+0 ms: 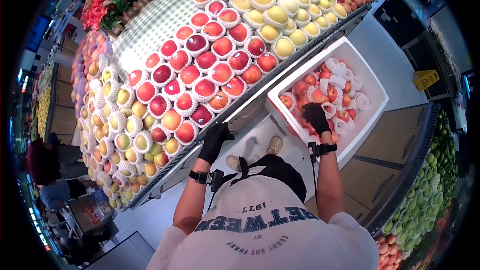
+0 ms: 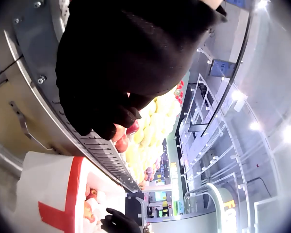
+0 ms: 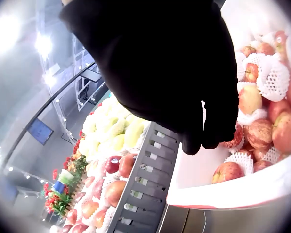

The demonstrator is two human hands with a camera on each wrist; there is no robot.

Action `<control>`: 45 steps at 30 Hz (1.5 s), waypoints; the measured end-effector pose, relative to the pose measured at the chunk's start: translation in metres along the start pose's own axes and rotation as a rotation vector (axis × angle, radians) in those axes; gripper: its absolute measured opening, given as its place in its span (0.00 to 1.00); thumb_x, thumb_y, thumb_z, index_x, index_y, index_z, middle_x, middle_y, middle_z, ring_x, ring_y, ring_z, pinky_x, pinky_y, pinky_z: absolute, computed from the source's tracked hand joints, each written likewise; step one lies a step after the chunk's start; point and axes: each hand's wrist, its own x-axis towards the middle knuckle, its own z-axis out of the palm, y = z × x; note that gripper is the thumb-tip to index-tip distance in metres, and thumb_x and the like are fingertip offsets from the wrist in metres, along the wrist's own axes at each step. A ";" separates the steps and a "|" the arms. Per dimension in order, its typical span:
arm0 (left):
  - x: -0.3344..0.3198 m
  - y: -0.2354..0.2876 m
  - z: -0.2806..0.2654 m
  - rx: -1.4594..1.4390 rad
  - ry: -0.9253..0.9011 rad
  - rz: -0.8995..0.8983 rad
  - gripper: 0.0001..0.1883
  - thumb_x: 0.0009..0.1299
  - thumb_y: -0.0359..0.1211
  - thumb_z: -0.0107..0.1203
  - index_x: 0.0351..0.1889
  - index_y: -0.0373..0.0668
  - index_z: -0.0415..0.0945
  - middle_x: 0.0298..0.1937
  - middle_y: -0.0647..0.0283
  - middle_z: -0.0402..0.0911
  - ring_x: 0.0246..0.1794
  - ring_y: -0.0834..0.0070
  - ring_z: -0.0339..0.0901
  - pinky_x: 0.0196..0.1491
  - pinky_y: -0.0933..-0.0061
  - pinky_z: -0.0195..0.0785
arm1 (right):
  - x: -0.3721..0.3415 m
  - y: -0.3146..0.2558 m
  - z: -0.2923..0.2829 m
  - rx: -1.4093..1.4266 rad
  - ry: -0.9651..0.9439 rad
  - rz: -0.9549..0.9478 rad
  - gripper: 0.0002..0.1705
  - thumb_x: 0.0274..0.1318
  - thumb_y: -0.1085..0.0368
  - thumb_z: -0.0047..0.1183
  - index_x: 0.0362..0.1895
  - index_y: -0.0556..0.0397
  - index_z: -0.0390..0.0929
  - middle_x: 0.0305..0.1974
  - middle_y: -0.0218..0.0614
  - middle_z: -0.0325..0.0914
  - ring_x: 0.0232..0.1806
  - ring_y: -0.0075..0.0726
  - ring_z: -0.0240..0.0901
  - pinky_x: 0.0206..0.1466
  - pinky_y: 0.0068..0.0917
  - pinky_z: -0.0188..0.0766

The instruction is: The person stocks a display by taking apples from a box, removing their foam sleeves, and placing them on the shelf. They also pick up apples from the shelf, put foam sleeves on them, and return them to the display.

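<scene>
My left hand [image 1: 216, 142], in a black glove, is at the front edge of the display stand, just below the nearest red apples [image 1: 185, 132]. Its fingers hang loosely bent by the stand's rail [image 2: 104, 155], and no fruit shows in them. Over the white foam box [image 1: 370, 72], my right hand [image 1: 316, 117], also gloved in black, reaches down with relaxed fingers. Loose apples [image 3: 259, 133] and white foam net sleeves [image 3: 273, 77] lie around it in the box. Its fingertips overlap an apple [image 3: 233, 138] in the right wrist view; the palm side is hidden.
Netted red apples stand in rows on the sloping display beside a green checked cloth [image 1: 155, 20]. Yellow pears [image 1: 276, 16] lie further right. Wooden cabinets [image 1: 372, 180] and green fruit [image 1: 415, 202] flank the box. A yellow floor sign [image 1: 426, 80] stands behind it.
</scene>
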 end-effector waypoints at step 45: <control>-0.036 0.022 -0.137 -0.519 0.613 0.424 0.12 0.70 0.22 0.46 0.26 0.44 0.58 0.24 0.72 0.60 0.25 0.83 0.61 0.32 0.75 0.66 | 0.482 -0.416 0.079 -0.744 0.200 -0.256 0.36 0.45 0.47 0.62 0.58 0.44 0.66 0.54 0.45 0.70 0.52 0.54 0.74 0.50 0.51 0.73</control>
